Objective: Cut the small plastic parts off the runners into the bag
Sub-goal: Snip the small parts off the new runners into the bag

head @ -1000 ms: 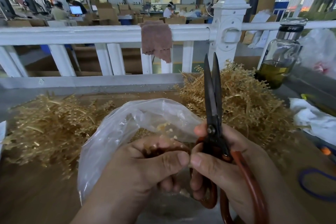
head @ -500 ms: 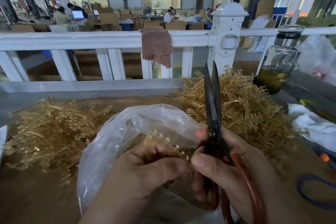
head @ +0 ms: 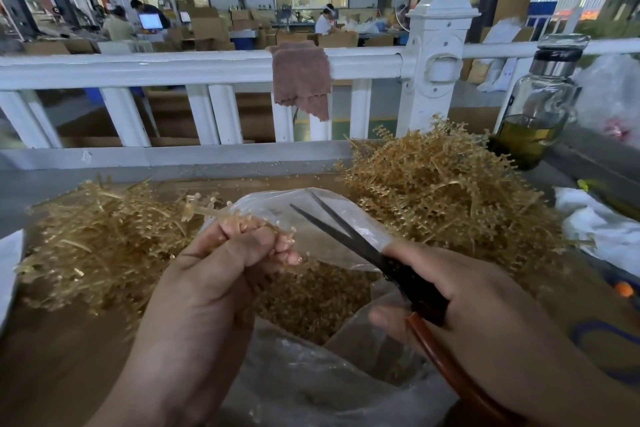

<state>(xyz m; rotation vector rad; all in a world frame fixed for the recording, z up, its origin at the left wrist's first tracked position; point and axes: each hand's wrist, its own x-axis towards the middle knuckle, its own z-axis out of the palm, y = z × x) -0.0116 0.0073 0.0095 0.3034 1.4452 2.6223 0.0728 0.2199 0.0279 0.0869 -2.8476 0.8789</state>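
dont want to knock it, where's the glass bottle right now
Head view: the bottle stands at the far right, behind the right pile of runners and just right of the white fence post.

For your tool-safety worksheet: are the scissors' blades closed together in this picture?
No, the scissors held in the right hand show two blade tips spread apart over the bag.

the clear plastic bag (head: 311, 385) lies on the brown table (head: 52, 357) between a left heap of tan plastic runners (head: 104, 246) and a right heap (head: 450, 198), the white barred railing (head: 173, 68) behind them, the round glass bottle (head: 540, 107) at far right.
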